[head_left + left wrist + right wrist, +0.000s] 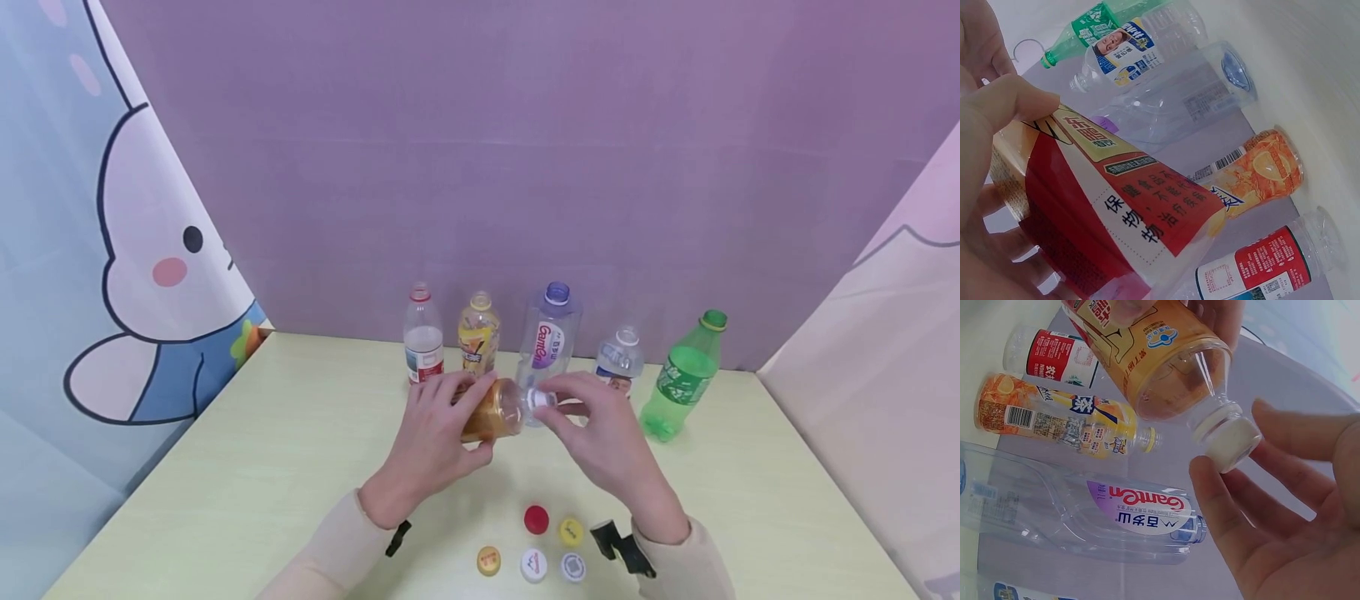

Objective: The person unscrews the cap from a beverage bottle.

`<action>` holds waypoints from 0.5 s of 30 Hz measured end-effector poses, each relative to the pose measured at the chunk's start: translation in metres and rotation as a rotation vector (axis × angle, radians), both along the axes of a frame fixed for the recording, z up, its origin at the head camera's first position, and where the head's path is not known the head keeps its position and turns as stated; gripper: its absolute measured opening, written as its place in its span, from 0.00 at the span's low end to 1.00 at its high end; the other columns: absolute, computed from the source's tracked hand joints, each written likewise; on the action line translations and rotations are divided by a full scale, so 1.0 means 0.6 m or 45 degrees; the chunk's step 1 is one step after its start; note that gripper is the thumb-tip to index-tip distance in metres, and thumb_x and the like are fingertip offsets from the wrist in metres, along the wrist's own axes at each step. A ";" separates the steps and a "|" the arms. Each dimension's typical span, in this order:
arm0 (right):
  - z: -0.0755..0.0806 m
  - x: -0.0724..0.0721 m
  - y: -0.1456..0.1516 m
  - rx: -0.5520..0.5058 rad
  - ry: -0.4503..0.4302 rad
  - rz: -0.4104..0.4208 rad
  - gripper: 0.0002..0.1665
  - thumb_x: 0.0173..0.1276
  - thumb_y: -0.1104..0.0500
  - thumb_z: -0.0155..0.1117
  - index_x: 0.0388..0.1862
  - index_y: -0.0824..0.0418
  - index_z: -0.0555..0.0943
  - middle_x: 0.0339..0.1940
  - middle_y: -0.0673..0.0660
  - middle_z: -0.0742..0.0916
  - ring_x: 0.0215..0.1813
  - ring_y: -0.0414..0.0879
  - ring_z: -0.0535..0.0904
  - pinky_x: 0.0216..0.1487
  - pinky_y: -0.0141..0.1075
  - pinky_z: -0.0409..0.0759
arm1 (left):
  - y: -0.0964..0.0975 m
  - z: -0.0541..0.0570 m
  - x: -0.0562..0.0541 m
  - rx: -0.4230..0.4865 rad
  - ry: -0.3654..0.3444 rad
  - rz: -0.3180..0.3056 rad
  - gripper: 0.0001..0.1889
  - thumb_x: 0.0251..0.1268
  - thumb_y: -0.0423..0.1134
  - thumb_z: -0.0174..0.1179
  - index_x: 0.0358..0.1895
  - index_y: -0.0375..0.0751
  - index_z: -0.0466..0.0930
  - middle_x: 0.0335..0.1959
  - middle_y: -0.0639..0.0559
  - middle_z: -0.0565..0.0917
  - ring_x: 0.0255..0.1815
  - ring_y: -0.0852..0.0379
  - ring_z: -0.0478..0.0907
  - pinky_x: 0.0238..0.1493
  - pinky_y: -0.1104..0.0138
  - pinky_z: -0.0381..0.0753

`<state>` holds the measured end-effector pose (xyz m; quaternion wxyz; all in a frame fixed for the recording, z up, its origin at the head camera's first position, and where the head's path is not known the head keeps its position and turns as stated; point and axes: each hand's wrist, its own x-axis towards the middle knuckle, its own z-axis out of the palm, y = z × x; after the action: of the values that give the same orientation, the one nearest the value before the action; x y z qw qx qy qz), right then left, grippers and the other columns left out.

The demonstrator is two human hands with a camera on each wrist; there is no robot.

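My left hand [438, 442] grips the body of a clear plastic bottle [498, 412] with an orange and red label, tipped on its side with its neck toward the right. On its mouth sits a white cap [1233, 445]. Around that cap are the thumb and fingers of my right hand [603, 433], one fingertip against its edge in the right wrist view. In the left wrist view the red and white side of the label [1104, 206] shows, with the left thumb across its upper end.
Behind the hands stand a red-ringed bottle [423, 337], a yellow-labelled bottle [478, 333], a tall Ganten bottle [551, 337], a small clear bottle [621, 357] and a leaning green bottle [681, 379]. Nearer lie several loose caps, among them a red cap [536, 519] and a yellow cap [571, 532].
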<state>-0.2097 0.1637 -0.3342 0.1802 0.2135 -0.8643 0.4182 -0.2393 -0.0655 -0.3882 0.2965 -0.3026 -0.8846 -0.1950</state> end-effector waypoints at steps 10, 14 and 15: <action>-0.003 -0.003 0.001 -0.085 0.075 -0.007 0.19 0.60 0.73 0.74 0.51 0.65 0.85 0.48 0.56 0.88 0.49 0.51 0.87 0.51 0.44 0.85 | -0.008 0.003 -0.009 0.025 0.021 0.027 0.41 0.44 0.46 0.79 0.67 0.46 0.76 0.55 0.46 0.79 0.57 0.46 0.74 0.53 0.50 0.76; -0.003 -0.003 0.002 -0.089 0.086 -0.020 0.19 0.59 0.74 0.74 0.50 0.66 0.86 0.46 0.56 0.89 0.45 0.50 0.87 0.48 0.46 0.86 | -0.017 0.006 -0.014 0.050 0.016 0.048 0.39 0.45 0.45 0.79 0.66 0.44 0.76 0.53 0.46 0.79 0.56 0.46 0.74 0.52 0.51 0.76; -0.003 -0.003 0.002 -0.080 0.079 -0.025 0.19 0.59 0.73 0.74 0.50 0.65 0.86 0.46 0.56 0.89 0.44 0.50 0.87 0.47 0.47 0.87 | -0.018 0.006 -0.015 0.058 0.014 0.050 0.39 0.45 0.45 0.79 0.65 0.44 0.76 0.53 0.46 0.79 0.56 0.46 0.74 0.52 0.51 0.76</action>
<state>-0.2114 0.1647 -0.3361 0.2177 0.2120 -0.8468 0.4366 -0.2481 -0.0765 -0.3844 0.3120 -0.2796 -0.8840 -0.2077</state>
